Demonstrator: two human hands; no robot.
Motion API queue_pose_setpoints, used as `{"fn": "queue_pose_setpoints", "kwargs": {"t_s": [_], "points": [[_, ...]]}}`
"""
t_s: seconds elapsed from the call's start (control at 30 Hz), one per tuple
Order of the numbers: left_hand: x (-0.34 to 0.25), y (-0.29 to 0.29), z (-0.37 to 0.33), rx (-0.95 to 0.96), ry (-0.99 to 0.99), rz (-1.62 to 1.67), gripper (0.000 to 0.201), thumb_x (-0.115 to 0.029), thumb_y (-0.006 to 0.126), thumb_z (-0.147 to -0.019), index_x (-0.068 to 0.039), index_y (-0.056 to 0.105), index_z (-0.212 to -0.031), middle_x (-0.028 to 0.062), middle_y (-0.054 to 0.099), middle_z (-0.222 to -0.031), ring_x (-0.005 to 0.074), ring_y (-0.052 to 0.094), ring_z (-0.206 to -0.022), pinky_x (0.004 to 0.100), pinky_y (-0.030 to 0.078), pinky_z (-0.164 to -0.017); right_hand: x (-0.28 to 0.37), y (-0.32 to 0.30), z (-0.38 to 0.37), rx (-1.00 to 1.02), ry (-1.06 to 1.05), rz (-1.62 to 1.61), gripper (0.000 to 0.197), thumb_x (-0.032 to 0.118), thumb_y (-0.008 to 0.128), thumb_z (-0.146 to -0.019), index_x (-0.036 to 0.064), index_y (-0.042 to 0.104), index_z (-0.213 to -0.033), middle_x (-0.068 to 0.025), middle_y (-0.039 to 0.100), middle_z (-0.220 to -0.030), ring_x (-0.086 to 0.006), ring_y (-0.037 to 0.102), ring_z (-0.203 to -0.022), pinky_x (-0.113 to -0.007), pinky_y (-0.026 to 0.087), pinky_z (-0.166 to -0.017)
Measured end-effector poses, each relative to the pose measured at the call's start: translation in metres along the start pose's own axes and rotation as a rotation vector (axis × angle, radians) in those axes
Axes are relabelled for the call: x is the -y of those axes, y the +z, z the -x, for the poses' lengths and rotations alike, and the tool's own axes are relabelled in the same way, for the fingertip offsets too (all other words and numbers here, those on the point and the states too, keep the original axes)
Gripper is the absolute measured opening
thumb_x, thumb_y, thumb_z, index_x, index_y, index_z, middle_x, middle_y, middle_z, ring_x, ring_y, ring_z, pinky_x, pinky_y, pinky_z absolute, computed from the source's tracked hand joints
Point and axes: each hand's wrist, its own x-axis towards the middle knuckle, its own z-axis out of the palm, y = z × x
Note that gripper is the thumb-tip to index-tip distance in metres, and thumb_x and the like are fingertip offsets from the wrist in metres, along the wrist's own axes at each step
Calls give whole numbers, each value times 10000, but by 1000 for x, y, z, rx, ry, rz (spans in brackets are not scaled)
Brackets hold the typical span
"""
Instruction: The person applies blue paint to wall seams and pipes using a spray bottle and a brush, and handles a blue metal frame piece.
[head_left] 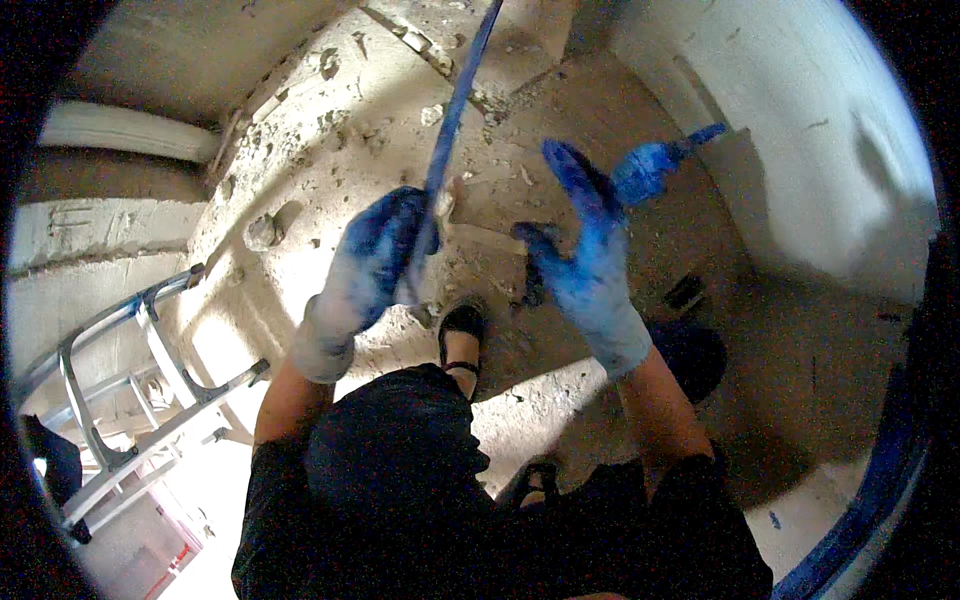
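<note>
A long, narrow blue strip (458, 105) runs from the top edge down to my left hand (375, 250). That hand wears a pale glove stained blue, and its fingers are closed round the strip, whose lower end passes below the fist. To the right of it, my right hand (590, 265) is raised with the thumb and fingers apart, in a similar blue-stained glove. Nothing is held in its grasp. Just beyond its fingers is a bright blue shape (648, 172) with a thin tip; I cannot tell whether it is part of the glove or separate.
An aluminium ladder (150, 430) leans at the left. Rubble and a stone (262, 232) lie on the dusty floor (400, 140). A pale wall (800, 130) rises at the right. A small dark object (685, 293) lies right of my right hand. My black shoe (462, 322) is below.
</note>
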Motion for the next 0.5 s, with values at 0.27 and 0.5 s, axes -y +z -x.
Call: {"fn": "queue_pose_setpoints", "kwargs": {"t_s": [0.27,0.5], "points": [[-24,0,-37,215,-162,174,480,-383,540,-886,-11,491,-1185,-18,503,-761,44,398,-534,182,327,-478,-32,70,-52,-253,-111,-29,498,82,613,-762,92,482,-1243,-129,527,-1188,-340,457,-1133,-419,371,-977],[-48,38,-108,127,313,-206,386,-313,505,-930,-50,546,-1210,52,615,-1099,136,569,-979,323,418,-892,-98,-4,-68,-271,193,190,247,92,460,-896,56,531,-1130,-147,600,-1030,-279,599,-871,-381,495,-745]]}}
